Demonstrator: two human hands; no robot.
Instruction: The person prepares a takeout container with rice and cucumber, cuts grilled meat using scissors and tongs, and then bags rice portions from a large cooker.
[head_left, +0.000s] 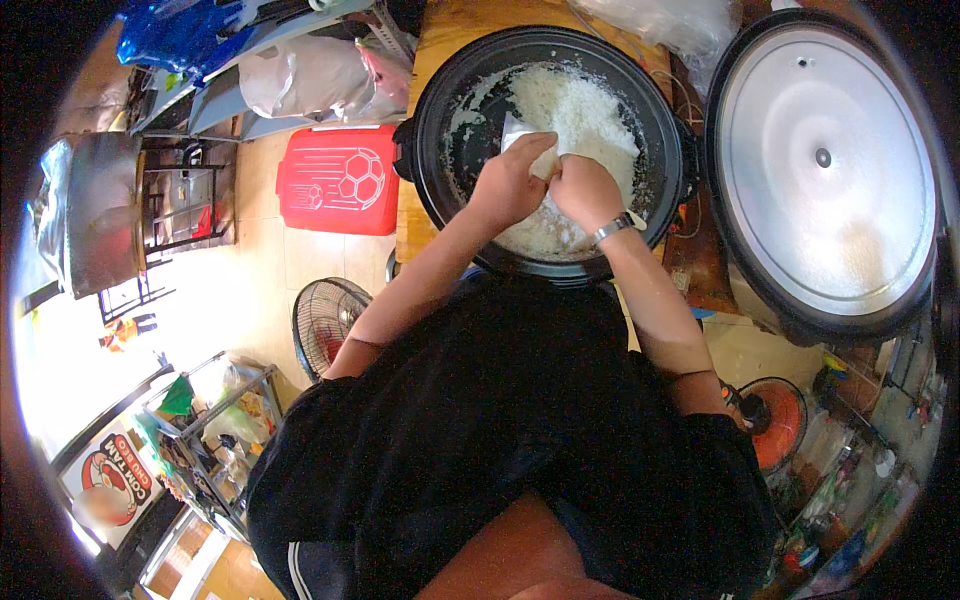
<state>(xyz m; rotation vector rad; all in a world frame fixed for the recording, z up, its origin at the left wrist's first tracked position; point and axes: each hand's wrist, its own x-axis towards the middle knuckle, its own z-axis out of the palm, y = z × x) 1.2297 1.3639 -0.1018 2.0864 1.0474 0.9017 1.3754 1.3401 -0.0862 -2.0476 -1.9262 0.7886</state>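
Below me a wide black rice cooker pot (435, 150) holds white cooked rice (600, 124), with bare dark bottom showing at its left. Both hands are over the pot, close together near its middle. My left hand (514, 180) is at a white flat piece (513, 129), perhaps a paddle or a sheet, with its fingers partly spread. My right hand (589, 191), with a metal band at its wrist, has its fingers curled beside the left fingertips. What lies between the hands is mostly hidden. A small pale rounded end (637, 220) shows beside the right wrist.
The cooker stands on a wooden table (442, 22). At right is its large open metal lid (817, 217). A red plastic lid or box (337, 180) lies to the left. Fans stand at lower left (326, 322) and lower right (772, 424). Clear plastic bags (675, 26) lie behind the pot.
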